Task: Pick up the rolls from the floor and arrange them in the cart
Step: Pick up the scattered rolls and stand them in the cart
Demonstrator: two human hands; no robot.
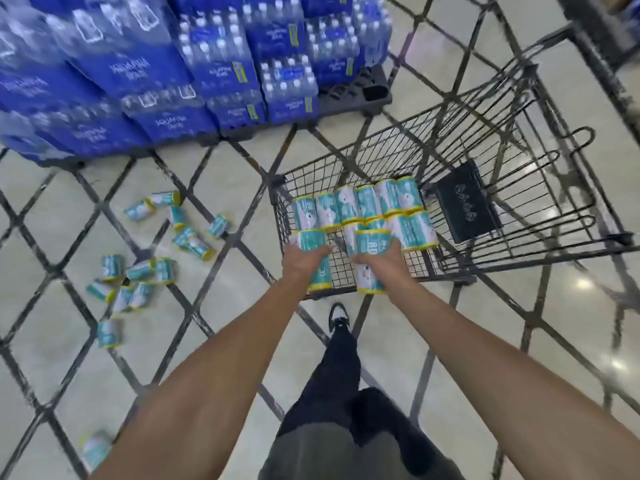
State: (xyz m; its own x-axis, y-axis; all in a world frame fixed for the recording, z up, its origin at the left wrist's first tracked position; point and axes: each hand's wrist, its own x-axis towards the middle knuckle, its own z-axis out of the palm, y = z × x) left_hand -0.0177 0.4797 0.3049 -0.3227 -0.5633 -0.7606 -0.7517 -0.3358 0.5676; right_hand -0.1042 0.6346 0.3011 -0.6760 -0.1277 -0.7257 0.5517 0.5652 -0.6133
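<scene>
view from the head camera, looking down past two bare forearms. the left hand [300, 259] grasps a teal-and-white wrapped roll with yellow ends [317, 261], fingers curled over its upper part, at the near left corner of the black wire shopping cart [519, 140]. the right hand [381, 261] grasps a second teal-and-white roll [371, 265], fingers wrapped around its middle, just beside the first and over the cart's near edge. both held rolls stand roughly upright and sit against the rolls already in the basket. the arranged rolls in the cart [367, 206] form a far row of side-by-side packs with a nearer, partly filled row touching it; they occupy the end of the basket nearest the person. a black plastic child-seat flap [465, 202] lies beyond them inside the basket. the scattered rolls on the floor [145, 265] lie to the left of the cart, well apart from it, some upright and some on their sides, on cream floor tiles with dark diagonal lines [242, 188]. stacked blue shrink-wrapped packs of bottled water [145, 64] rest on a dark pallet [349, 95] behind them. a dark trouser leg and a black-and-white shoe [337, 318] show between the forearms.
</scene>
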